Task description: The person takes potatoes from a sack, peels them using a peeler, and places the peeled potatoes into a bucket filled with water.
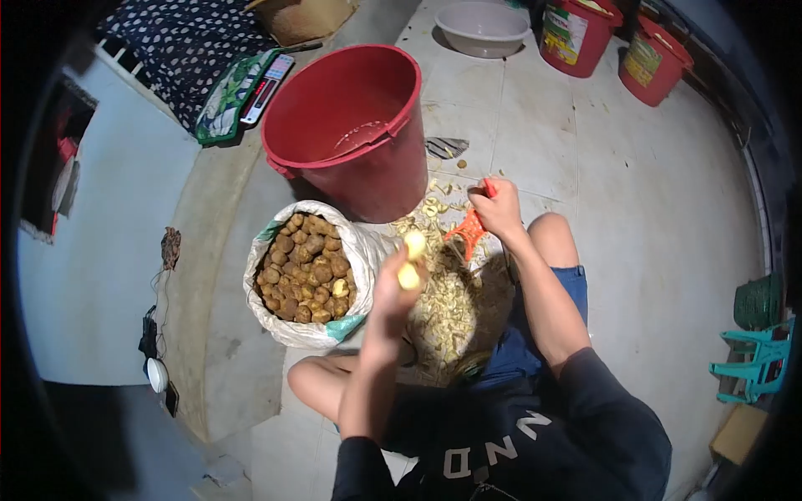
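Note:
My left hand (391, 288) is closed around a pale yellow peeled potato (408, 276). A second pale patch shows above it; I cannot tell whether it belongs to the same potato. To the right, my right hand (499, 209) grips an orange-red peeler (469, 227), whose wide head points down and left, apart from the potato. Below both hands, a heap of peelings (443, 313) covers the floor between my legs. Beside my left hand stands an open white sack (362, 259) full of brown unpeeled potatoes (305, 267), one of them partly bare.
A large red bucket (401, 159) stands just beyond the sack. Farther back are a pale basin (483, 33) and two smaller red buckets (578, 37) (654, 63). A digital scale (266, 90) lies at the upper left. Teal stools (756, 363) stand at the far right.

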`<state>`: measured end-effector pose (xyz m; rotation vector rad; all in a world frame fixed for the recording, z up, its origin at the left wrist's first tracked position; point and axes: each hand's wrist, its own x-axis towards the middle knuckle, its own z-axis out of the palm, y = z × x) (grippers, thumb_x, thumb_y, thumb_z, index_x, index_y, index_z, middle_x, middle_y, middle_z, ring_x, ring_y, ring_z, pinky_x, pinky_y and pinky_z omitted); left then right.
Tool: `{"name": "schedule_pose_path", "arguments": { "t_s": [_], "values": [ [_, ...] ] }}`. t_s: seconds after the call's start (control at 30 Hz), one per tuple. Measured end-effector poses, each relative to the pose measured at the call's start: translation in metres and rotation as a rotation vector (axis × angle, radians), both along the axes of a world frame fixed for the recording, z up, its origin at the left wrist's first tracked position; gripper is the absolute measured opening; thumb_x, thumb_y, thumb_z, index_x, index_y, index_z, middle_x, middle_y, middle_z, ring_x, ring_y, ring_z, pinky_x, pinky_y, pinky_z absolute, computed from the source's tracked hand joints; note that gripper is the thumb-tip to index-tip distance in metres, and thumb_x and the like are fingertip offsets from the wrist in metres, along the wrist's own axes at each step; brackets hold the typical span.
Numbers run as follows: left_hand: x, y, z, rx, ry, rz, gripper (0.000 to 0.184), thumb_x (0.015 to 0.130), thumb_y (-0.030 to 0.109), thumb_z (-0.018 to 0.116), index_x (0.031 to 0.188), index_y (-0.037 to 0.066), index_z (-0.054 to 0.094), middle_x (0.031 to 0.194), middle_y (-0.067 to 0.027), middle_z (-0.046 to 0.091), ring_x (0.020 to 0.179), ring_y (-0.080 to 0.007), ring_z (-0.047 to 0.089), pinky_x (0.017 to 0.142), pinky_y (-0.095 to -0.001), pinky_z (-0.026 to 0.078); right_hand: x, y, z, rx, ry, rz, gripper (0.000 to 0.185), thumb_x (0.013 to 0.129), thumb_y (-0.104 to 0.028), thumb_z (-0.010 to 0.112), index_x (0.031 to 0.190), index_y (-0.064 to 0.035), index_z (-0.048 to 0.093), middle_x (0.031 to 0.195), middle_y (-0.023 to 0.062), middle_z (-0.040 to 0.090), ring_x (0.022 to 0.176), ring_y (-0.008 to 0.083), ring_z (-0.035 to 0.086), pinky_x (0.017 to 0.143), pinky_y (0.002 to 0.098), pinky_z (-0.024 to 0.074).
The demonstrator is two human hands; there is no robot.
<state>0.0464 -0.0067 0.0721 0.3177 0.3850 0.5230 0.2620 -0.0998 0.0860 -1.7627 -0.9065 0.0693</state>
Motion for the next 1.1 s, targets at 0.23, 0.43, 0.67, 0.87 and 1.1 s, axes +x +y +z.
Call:
{"name": "schedule_pose_path", "arguments": {
  "t_s": [0.23,0.43,0.67,0.87,1.1],
  "values": [
    [0.075,0.219,0.096,-0.074,0.027,0.656,0.048,0.100,0.045,0.033,0.133,0.010,0.033,0.132,-0.0224,0.042,0.123,-0.0376,0.045,0.100,-0.0588,0.043,0.008,-0.013,-0.008,-0.021,0.193,-0.003,0.026,0.070,-0.015,0.064,0.058,0.0035,0.050,0.050,0.0120,0.044,0.049,0.0187,0.045,0.051,0.0359,0.0365],
    [0.037,0.184,0.015,0.152,0.199,0.641,0.044,0.100,0.050,0.033,0.105,0.007,0.039,0.103,-0.0167,0.057,0.096,-0.0299,0.060,0.084,-0.0533,0.053,0.013,-0.015,-0.004,-0.002,0.181,-0.044,0.028,0.072,-0.014,0.064,0.056,0.0023,0.049,0.049,0.0077,0.042,0.050,0.0092,0.042,0.046,0.0315,0.0324],
    [-0.037,0.049,-0.108,1.593,1.572,0.632,0.060,0.074,0.023,0.071,0.125,-0.003,0.053,0.122,-0.0250,0.054,0.115,-0.0398,0.047,0.100,-0.0476,0.035,0.008,-0.014,-0.011,-0.011,0.179,0.003,0.029,0.073,-0.010,0.063,0.055,0.0002,0.043,0.049,0.0040,0.036,0.050,0.0091,0.035,0.047,0.0308,0.0301],
    [-0.042,0.022,-0.148,1.483,1.650,0.251,0.069,0.070,0.034,0.072,0.126,-0.002,0.051,0.129,-0.0232,0.048,0.121,-0.0413,0.041,0.103,-0.0520,0.032,0.000,-0.007,-0.012,-0.050,0.160,0.070,0.032,0.073,-0.009,0.061,0.054,-0.0002,0.037,0.048,0.0047,0.032,0.049,0.0123,0.030,0.052,0.0321,0.0315],
    [-0.061,0.056,-0.165,1.432,1.509,0.091,0.045,0.075,0.028,0.068,0.109,0.000,0.061,0.117,-0.0241,0.056,0.113,-0.0391,0.050,0.097,-0.0482,0.039,-0.019,0.004,-0.013,-0.154,0.177,0.101,0.025,0.072,-0.008,0.063,0.056,0.0023,0.046,0.055,0.0063,0.042,0.053,0.0139,0.040,0.051,0.0327,0.0330]
  ]
}}
